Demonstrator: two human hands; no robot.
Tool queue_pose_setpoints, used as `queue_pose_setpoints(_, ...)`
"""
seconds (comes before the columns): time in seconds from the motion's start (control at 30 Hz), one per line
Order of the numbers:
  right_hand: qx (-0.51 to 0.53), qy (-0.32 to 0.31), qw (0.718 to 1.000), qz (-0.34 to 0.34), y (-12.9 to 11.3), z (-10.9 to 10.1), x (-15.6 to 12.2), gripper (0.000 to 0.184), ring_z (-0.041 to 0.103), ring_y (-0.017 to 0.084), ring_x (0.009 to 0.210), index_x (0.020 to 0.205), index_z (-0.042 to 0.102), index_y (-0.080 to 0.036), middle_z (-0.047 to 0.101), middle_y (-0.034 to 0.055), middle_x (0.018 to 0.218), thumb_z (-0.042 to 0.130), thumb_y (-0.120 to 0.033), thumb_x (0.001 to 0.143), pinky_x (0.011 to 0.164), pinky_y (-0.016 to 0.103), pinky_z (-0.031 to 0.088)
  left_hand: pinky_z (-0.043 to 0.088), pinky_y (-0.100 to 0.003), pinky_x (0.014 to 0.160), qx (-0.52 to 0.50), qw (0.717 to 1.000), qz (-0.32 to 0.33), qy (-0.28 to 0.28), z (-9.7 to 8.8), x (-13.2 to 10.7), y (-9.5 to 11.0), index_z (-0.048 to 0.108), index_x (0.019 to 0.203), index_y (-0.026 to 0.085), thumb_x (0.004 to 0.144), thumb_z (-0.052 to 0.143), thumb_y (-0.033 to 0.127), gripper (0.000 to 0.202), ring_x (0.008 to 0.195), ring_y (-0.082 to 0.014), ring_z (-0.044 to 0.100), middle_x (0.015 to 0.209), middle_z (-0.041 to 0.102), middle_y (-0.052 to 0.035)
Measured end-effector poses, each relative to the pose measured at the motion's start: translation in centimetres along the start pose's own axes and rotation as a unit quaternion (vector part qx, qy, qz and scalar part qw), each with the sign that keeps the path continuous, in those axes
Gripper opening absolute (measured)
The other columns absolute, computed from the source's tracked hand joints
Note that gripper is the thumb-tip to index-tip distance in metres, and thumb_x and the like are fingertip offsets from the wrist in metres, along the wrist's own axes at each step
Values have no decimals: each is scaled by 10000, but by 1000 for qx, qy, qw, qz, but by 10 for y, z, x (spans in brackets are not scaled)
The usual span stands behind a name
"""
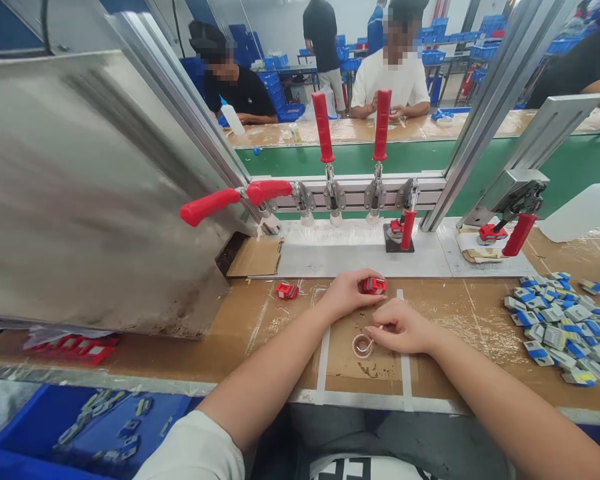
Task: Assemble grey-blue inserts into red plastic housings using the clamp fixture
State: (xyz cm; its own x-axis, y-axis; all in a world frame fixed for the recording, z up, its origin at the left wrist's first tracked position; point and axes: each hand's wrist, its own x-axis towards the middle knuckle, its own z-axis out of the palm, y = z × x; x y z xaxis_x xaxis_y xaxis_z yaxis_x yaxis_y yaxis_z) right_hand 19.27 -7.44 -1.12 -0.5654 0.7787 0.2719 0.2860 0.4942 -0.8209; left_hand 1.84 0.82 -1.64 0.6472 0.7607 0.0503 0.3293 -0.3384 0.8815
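Note:
My left hand point(347, 293) is closed round a small red part point(374, 286), held just above the cardboard-covered bench point(460, 313). My right hand point(400, 327) is pinched on a thin stick whose tip reaches into a small round dish point(363, 345) lying on the bench between taped white strips. A second red part point(287, 291) lies loose on the bench to the left of my left hand.
A row of red-handled toggle clamps point(353, 160) stands on a metal rail behind my hands. A heap of blue-and-grey parts point(563, 323) lies at the right. A big metal plate point(90, 193) leans at the left. Blue bins point(105, 420) sit below. Other people work across the green belt.

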Motion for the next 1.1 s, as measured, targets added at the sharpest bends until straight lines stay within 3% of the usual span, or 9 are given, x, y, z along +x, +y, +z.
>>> queue_pose_setpoints(0.07, 23, 112, 993, 17, 5, -7, -1, 502, 235, 84, 505, 547, 299, -199, 243, -65, 526, 548, -351, 956, 521, 265, 210, 491, -245, 748, -12, 1000, -23, -10, 0, 0, -2, 755, 1026, 200, 742, 815, 418, 362, 813, -165, 644, 891, 743, 0)
queue_pose_setpoints(0.17, 14, 314, 945, 89, 13, -19, 0, 499, 265, 89, 510, 546, 345, -202, 274, -55, 533, 558, -396, 953, 512, 260, 229, 451, -234, 663, 7, 998, -52, -22, 1, 1, -4, 759, 1036, 207, 713, 828, 484, 431, 739, -155, 612, 810, 720, 12)
queue_pose_setpoints(0.23, -2, 377, 917, 129, 18, -25, 2, 493, 275, 93, 513, 546, 362, -203, 286, -53, 530, 570, -414, 940, 508, 259, 237, 425, -231, 631, 24, 997, -63, -25, 2, 1, -4, 758, 1057, 216, 701, 825, 538, 485, 703, -149, 587, 782, 707, 20)
queue_pose_setpoints(0.8, -19, 342, 926, 158, 21, -23, 11, 459, 298, 91, 520, 538, 377, -198, 304, -51, 526, 570, -395, 905, 514, 254, 245, 322, -226, 567, 86, 993, -74, -40, 1, 2, 0, 766, 1004, 251, 733, 787, 574, 422, 644, -133, 503, 725, 654, 33)
queue_pose_setpoints(1.1, -74, 357, 921, 137, 24, -23, 8, 446, 268, 91, 530, 560, 324, -203, 266, -55, 540, 558, -338, 914, 514, 259, 220, 381, -234, 606, 82, 993, -75, -25, -1, 1, 5, 764, 966, 242, 723, 801, 567, 407, 669, -139, 534, 740, 666, 39)
